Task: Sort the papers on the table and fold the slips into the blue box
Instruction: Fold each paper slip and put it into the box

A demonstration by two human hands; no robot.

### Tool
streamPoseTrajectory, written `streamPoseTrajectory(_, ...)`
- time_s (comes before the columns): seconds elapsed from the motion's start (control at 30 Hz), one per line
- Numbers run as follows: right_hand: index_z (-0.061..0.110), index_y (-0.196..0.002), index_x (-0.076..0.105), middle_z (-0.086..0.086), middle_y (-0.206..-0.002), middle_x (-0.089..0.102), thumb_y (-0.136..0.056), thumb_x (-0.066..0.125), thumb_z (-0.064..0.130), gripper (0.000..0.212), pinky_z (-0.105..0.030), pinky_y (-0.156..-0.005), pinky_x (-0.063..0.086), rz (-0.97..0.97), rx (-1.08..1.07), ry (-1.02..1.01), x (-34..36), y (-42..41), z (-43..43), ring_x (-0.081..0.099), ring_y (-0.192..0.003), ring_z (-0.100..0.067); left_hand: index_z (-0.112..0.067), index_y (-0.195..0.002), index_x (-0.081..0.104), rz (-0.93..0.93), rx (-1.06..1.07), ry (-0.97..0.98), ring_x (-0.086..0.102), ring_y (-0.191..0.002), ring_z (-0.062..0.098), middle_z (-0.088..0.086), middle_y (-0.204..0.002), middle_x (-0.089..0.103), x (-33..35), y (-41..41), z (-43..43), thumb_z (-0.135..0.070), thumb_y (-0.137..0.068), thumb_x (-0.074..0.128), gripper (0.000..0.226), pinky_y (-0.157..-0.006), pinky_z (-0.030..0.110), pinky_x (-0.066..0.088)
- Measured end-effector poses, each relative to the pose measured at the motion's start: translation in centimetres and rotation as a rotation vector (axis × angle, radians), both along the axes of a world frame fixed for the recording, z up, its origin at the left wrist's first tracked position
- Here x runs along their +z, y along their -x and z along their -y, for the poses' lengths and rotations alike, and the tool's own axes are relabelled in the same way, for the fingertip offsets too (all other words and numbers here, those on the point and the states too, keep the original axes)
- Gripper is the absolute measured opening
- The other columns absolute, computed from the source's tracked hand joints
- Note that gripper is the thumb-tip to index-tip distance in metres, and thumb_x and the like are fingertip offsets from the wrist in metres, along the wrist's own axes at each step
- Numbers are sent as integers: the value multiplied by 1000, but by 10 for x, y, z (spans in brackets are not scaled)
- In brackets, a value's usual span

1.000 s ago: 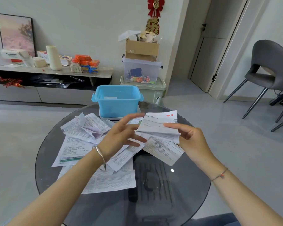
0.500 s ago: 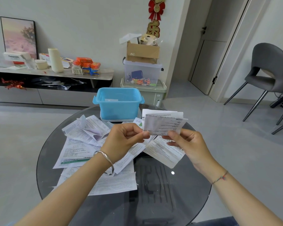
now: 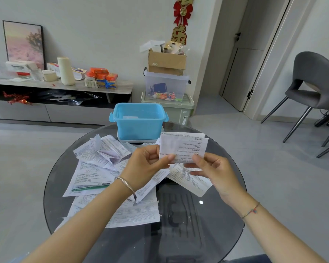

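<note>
A round glass table is shown strewn with loose papers, most spread below and left of the fingers. The blue box is set just beyond the fingertips, up and slightly left; something pale seems to lie inside, though this is hard to make out. A folded slip is held upright, long axis side to side, its lower edge pinched by the left hand and the right hand. The left is judged nearer the box.
</note>
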State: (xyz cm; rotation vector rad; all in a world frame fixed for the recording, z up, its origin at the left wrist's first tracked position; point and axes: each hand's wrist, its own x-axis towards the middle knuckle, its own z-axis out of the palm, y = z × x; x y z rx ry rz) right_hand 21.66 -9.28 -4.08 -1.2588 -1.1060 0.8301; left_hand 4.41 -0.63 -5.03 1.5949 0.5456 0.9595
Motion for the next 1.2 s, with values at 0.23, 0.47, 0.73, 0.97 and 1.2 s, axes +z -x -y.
streamPoseTrajectory(0.23, 13, -94, 71, -3, -90, 75, -70, 67, 33, 32, -28, -75, 58, -117, -82, 1, -3, 1, -1, 71, -83, -16, -2, -69, 53, -115, -21, -67, 69, -75, 16, 3, -76, 73, -4, -2, 6, -14, -76, 75, 26, -72, 24, 57)
streamPoseTrajectory(0.47, 14, -83, 71, 5, -76, 73, -82, 70, 15, 1, -19, -63, 52, 42, -132, -42, -3, -1, 0, 68, -72, -8, -32, -129, 44, -56, -37, 17, 72, -85, 22, 4, -96, 75, 3, -3, 9, -13, -84, 67, 54, -77, 29, 58)
streamPoseTrajectory(0.73, 17, -81, 68, 12, -70, 71, -86, 66, 13, 6, -13, -58, 48, 112, -139, -120, -7, 10, -2, 66, -67, -1, -15, -108, 58, 7, -7, -19, 66, -65, 12, -1, -68, 70, 8, -7, 15, -11, -92, 55, 17, -64, 29, 57)
streamPoseTrajectory(0.97, 11, -73, 58, 12, -61, 62, -86, 66, 10, 15, -13, -52, 45, 154, -154, -145, -9, 13, -4, 57, -57, 0, -18, -95, 61, 17, 81, -18, 59, -58, 16, 8, -60, 65, 5, -9, 15, -12, -91, 59, 8, -57, 26, 51)
streamPoseTrajectory(1.2, 10, -79, 45, 9, -62, 66, -86, 66, 10, 22, -17, -46, 45, 102, -166, -136, -10, 16, -4, 62, -57, -3, -14, -78, 59, -30, 164, -10, 44, -53, 20, 28, -57, 52, 6, -9, 12, -21, -89, 61, 13, -50, 19, 39)
